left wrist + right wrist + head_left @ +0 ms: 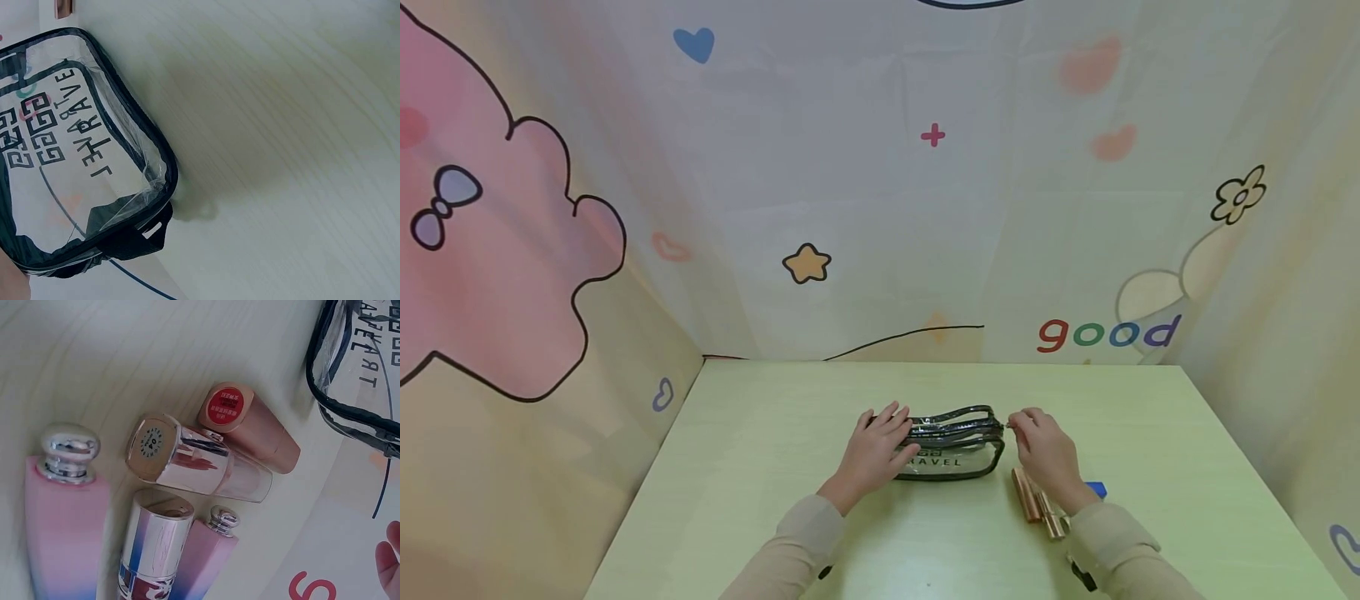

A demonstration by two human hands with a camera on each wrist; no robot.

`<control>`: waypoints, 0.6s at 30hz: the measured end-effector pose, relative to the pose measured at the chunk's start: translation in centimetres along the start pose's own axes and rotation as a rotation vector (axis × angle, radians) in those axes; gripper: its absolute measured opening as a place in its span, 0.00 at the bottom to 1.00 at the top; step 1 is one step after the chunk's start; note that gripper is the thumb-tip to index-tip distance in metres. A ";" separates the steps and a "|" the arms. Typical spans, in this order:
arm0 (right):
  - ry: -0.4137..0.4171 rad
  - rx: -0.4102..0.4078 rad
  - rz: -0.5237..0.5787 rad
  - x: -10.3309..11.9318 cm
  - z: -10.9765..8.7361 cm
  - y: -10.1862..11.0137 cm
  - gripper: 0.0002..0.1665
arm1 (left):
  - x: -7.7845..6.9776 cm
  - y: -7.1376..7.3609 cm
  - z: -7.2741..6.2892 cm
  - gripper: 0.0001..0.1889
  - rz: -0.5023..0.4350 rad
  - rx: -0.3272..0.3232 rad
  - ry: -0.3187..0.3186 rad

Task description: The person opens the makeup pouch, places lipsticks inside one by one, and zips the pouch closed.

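Observation:
A clear travel bag (951, 460) with black trim and printed lettering stands on the table; its side fills the left part of the left wrist view. My left hand (872, 454) rests on the bag's left end, fingers fairly straight over the top and thumb against the front. At the right end, my right hand (1047, 450) pinches the small zipper pull (1006, 426) between thumb and fingertips. Only some fingertips of that hand show in the right wrist view, and the pull is out of sight there.
Near my right wrist lie a rose-gold lipstick (250, 428), a lip tube with a clear end (187, 456), a silver tube (156, 534), and two pink-and-blue tubes, one large (67, 531) and one small (203, 553). A printed curtain (880, 192) hangs behind the table (737, 467).

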State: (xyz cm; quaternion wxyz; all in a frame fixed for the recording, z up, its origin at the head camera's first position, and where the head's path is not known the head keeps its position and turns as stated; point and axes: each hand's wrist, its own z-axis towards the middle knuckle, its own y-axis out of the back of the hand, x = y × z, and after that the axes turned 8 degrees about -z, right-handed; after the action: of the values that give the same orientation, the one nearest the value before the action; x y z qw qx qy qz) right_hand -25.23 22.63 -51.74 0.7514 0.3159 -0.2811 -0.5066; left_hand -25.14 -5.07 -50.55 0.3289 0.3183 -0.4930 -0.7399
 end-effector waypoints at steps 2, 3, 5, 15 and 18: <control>0.001 0.007 -0.003 -0.1 -0.1 -0.1 0.07 | 0.0 0.0 0.0 0.26 0.002 -0.001 -0.003; 0.001 0.007 -0.005 -0.2 -0.2 -0.1 0.07 | 0.0 0.0 0.0 0.26 -0.001 -0.004 -0.007; 0.000 0.004 -0.008 -0.4 -0.4 -0.2 0.06 | 0.0 0.0 0.0 0.26 -0.004 -0.011 -0.014; -0.051 0.039 0.016 -0.6 -1.1 -0.9 0.05 | 0.0 -0.1 -0.1 0.26 -0.004 -0.012 -0.010; -0.102 0.115 0.021 -0.6 -1.4 -1.1 0.05 | 0.0 -0.3 -0.2 0.26 -0.002 -0.006 -0.005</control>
State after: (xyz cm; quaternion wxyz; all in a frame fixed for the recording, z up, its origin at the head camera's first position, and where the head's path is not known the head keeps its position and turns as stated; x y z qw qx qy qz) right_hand -25.04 23.18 -53.50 0.7219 0.3291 -0.3509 -0.4973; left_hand -25.09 -5.11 -50.85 0.3277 0.3160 -0.4913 -0.7425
